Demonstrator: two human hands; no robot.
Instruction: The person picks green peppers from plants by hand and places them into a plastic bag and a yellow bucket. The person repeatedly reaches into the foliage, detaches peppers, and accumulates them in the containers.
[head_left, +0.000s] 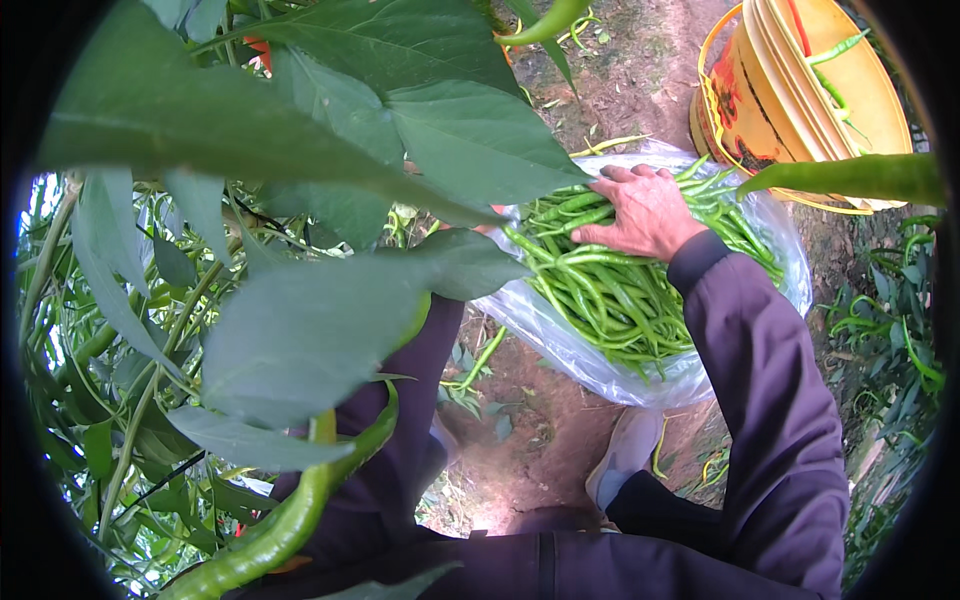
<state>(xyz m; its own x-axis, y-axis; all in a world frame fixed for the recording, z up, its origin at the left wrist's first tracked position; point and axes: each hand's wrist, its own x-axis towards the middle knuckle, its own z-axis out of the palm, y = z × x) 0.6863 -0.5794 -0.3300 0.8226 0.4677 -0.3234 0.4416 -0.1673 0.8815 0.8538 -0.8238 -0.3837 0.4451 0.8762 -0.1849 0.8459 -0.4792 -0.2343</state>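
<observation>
My right hand (646, 214) lies palm down on a heap of long green chili peppers (619, 300), thumb spread from the fingers. It does not visibly grasp any of them. The peppers fill a clear plastic bag (585, 371) that stands wide on the ground before me. Large pepper-plant leaves (480, 142) hang close to the camera and cover most of my left arm. Only small bits of skin, apparently my left hand (497, 210), show between the leaves at the bag's left edge; its fingers are hidden.
A yellow bucket (750, 97) with a few peppers at its mouth leans beyond the bag. Pepper plants (150, 360) crowd my left, with a green pepper (300, 517) hanging close. Another pepper (847, 180) juts in from the right. Loose peppers (487, 356) and leaves litter the soil.
</observation>
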